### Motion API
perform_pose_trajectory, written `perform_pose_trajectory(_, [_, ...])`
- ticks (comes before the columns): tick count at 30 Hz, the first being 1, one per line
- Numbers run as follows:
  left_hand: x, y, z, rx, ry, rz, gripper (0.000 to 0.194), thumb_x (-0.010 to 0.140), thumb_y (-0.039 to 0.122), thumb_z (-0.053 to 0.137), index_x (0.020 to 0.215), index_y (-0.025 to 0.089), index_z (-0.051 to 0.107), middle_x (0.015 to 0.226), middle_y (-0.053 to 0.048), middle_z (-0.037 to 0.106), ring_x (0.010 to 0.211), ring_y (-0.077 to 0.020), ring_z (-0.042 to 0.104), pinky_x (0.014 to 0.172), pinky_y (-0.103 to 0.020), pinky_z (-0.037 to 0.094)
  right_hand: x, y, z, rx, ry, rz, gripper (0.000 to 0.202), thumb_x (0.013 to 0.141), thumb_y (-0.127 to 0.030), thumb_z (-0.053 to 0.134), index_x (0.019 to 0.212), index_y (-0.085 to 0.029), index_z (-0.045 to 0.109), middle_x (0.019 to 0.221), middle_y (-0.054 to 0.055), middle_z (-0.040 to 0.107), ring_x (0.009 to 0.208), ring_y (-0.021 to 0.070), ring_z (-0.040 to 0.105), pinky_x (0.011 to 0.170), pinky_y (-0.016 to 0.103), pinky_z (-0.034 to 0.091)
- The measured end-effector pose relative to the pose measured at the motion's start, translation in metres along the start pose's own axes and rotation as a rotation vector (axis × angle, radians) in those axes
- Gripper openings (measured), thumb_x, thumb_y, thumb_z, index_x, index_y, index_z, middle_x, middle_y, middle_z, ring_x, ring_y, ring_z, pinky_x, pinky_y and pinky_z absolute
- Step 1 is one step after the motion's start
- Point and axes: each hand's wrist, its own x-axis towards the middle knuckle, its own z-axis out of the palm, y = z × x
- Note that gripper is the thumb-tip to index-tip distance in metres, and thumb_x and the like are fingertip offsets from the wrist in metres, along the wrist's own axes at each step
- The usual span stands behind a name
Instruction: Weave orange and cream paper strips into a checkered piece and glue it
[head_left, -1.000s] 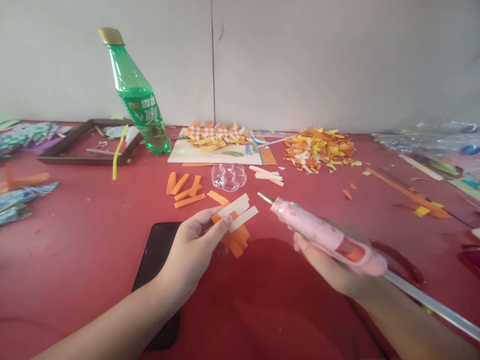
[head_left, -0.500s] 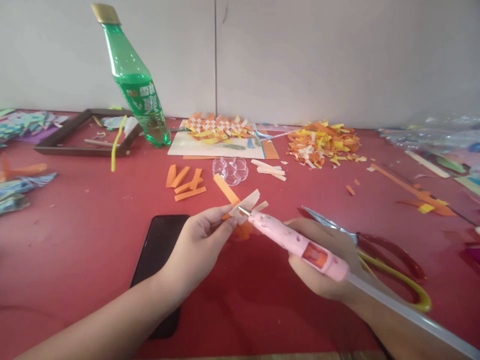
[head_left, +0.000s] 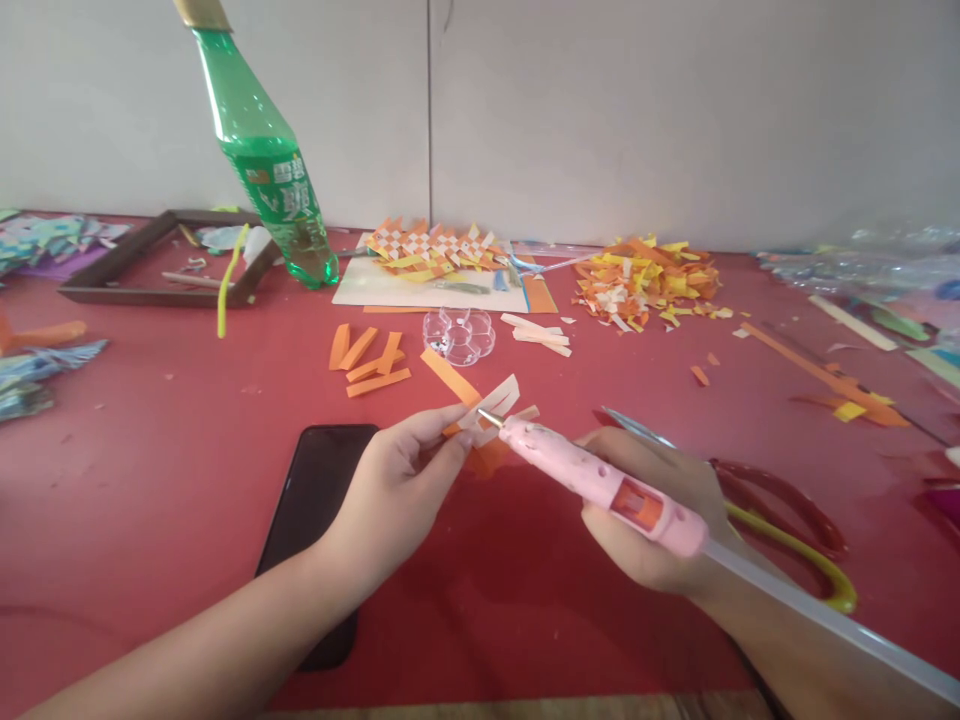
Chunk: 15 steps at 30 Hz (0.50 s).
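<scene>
From where I stand, the paper piece (head_left: 501,398), a small crossing of orange and pale strips, is lifted above the red table (head_left: 480,620), near the middle. The step looks like laying glue on it. To do that well, I'd want only a thin bead on the overlap, since too much would ooze past such narrow edges. The metal nozzle (head_left: 491,418) lies right over the strips; whether it touches them I can't tell. A light squeeze, then a clean lift, should spare the paper from strings of glue. The fingertips are close to that hot tip, so they'd be safer further back.

The left hand (head_left: 409,465) comes in from the near left, palm turned inward, thumb and forefinger closed in a pinch on the piece's left edge. The right hand (head_left: 649,500) reaches from the near right, fingers wrapped around the pink glue gun (head_left: 570,465), which slants far and left. I can't see its trigger finger. Beyond and beneath that hand lie scissors (head_left: 829,570), partly hidden.
</scene>
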Motion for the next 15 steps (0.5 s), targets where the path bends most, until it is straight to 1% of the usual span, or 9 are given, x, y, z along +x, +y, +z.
perform_pose_trajectory(1, [0.0001, -0.0003, 0.0002, 0.0, -0.008, 0.009, 0.022, 0.09, 0.03, 0.059, 0.102, 0.02, 0.073, 0.087, 0.0, 0.075, 0.087, -0.0156, 0.068, 0.081, -0.023, 0.052, 0.0001, 0.0005, 0.0002, -0.006, 0.0, -0.003, 0.018, 0.069, -0.008, 0.047, 0.078, -0.024, 0.046, 0.056, -0.005, 0.045, 0.044, 0.0107, 0.043, 0.045, 0.024, 0.036])
perform_pose_trajectory(2, [0.0002, -0.0006, 0.0003, 0.001, -0.001, 0.013, 0.022, 0.089, 0.03, 0.059, 0.104, 0.02, 0.073, 0.089, -0.001, 0.075, 0.088, -0.0162, 0.069, 0.081, -0.023, 0.053, 0.0002, 0.001, 0.0005, -0.014, 0.002, -0.008, 0.018, 0.069, -0.008, 0.047, 0.077, -0.024, 0.046, 0.055, -0.005, 0.045, 0.044, 0.0106, 0.042, 0.045, 0.024, 0.035])
perform_pose_trajectory(6, [-0.0001, -0.0021, 0.0, 0.027, -0.007, 0.005, 0.027, 0.09, 0.034, 0.058, 0.111, 0.021, 0.07, 0.099, -0.002, 0.076, 0.092, -0.0169, 0.069, 0.084, -0.026, 0.053, 0.0017, 0.0029, 0.0012, -0.047, 0.009, -0.039, 0.02, 0.069, -0.006, 0.045, 0.076, -0.024, 0.045, 0.056, -0.005, 0.046, 0.046, 0.0113, 0.043, 0.047, 0.026, 0.034])
perform_pose_trajectory(10, [0.0003, -0.0026, -0.0005, 0.062, 0.003, 0.016, 0.024, 0.09, 0.031, 0.057, 0.107, 0.02, 0.07, 0.096, -0.002, 0.076, 0.09, -0.0161, 0.069, 0.081, -0.025, 0.054, 0.0026, 0.0026, 0.0006, -0.026, 0.012, -0.055, 0.02, 0.066, -0.006, 0.045, 0.076, -0.023, 0.044, 0.053, -0.006, 0.041, 0.042, 0.0098, 0.037, 0.044, 0.026, 0.031])
perform_pose_trajectory(15, [0.0011, -0.0023, -0.0009, 0.066, 0.006, 0.045, 0.023, 0.092, 0.029, 0.054, 0.107, 0.02, 0.069, 0.097, -0.001, 0.075, 0.09, -0.0139, 0.068, 0.081, -0.022, 0.053, 0.0018, 0.003, 0.0004, -0.026, 0.009, -0.047, 0.02, 0.068, -0.006, 0.044, 0.077, -0.024, 0.045, 0.054, -0.006, 0.04, 0.043, 0.0108, 0.037, 0.044, 0.028, 0.026])
